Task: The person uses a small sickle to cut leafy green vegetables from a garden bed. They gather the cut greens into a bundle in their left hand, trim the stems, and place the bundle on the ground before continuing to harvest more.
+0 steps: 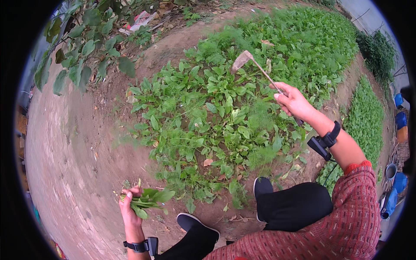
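My left hand (130,208), at the lower left over bare soil, grips a small bunch of leafy greens (148,200) by the stems, with the leaves pointing right. On the right, my right hand (291,100) is closed around the thin handle of a small hand sickle (242,61). Its broad, soil-stained blade is raised above the bed and points left. Under it grows a dense patch of leafy greens (227,94), mixed with feathery, dill-like plants (260,113). A dry brown leaf (208,162) lies among the plants nearest my feet.
My dark shoes (195,222) stand at the bed's near edge. A large-leaved plant (87,45) overhangs the upper left, near a red and white plastic bag (139,22). A second green bed (365,120) runs along the right, with blue containers (400,120) and a metal bucket (391,171) beyond.
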Motion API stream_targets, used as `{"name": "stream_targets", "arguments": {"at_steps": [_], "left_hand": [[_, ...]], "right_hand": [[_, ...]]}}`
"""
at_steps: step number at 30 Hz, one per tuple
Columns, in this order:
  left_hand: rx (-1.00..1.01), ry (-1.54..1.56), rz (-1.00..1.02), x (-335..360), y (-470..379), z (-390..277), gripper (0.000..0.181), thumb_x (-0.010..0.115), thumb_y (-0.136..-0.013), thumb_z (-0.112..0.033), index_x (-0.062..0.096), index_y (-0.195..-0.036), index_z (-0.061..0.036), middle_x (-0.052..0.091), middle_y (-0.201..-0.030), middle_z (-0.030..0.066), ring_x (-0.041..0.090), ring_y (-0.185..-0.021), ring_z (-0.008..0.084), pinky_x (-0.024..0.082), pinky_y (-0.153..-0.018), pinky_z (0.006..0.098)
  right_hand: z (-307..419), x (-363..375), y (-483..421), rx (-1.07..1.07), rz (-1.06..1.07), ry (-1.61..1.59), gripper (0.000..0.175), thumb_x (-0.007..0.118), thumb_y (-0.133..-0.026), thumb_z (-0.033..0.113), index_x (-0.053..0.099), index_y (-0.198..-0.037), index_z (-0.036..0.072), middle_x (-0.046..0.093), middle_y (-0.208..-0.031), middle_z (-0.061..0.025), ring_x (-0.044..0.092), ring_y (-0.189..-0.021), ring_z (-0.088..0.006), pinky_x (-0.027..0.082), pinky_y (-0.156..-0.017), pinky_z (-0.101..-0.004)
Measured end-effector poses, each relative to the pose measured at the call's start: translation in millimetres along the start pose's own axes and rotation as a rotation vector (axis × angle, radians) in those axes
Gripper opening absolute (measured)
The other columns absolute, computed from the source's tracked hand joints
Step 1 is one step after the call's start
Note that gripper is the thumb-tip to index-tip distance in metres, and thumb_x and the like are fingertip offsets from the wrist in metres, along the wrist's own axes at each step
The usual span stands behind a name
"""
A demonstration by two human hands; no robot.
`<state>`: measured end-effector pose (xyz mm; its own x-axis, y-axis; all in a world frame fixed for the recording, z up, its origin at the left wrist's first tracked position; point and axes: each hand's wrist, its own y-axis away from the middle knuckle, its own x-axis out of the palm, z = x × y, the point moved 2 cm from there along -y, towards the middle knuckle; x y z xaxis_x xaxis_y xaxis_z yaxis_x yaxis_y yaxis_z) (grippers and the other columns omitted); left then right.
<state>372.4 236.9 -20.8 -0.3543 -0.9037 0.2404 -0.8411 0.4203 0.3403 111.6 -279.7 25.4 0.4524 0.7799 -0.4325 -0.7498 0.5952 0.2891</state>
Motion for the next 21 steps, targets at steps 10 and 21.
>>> {"name": "stream_targets", "arguments": {"at_steps": [10,21], "left_hand": [[0.001,-0.202,-0.101,15.9,-1.3,-71.1,0.012,0.062,-0.090,-0.010,0.050,-0.089,-0.0104,0.036,-0.058,-0.0048,0.032,-0.050,0.0069,0.032,-0.050,0.0253],[-0.097,-0.591,-0.108,62.8,9.0,-95.7,0.013,0.066,-0.088,-0.012,0.055,-0.086,-0.0082,0.034,-0.056,-0.0056,0.032,-0.047,0.0071,0.030,-0.047,0.0246]], "right_hand": [[-132.0,51.4,5.2,0.114,-0.244,-0.314,0.039,0.051,-0.093,0.013,0.048,-0.131,0.010,0.046,-0.065,0.0005,0.041,-0.050,-0.0093,0.038,-0.048,-0.0261],[-160.5,96.3,-75.3,0.102,-0.283,0.022,0.037,0.052,-0.090,0.017,0.051,-0.126,0.008,0.062,-0.077,-0.0198,0.062,-0.073,-0.0357,0.048,-0.070,-0.0448]]}}
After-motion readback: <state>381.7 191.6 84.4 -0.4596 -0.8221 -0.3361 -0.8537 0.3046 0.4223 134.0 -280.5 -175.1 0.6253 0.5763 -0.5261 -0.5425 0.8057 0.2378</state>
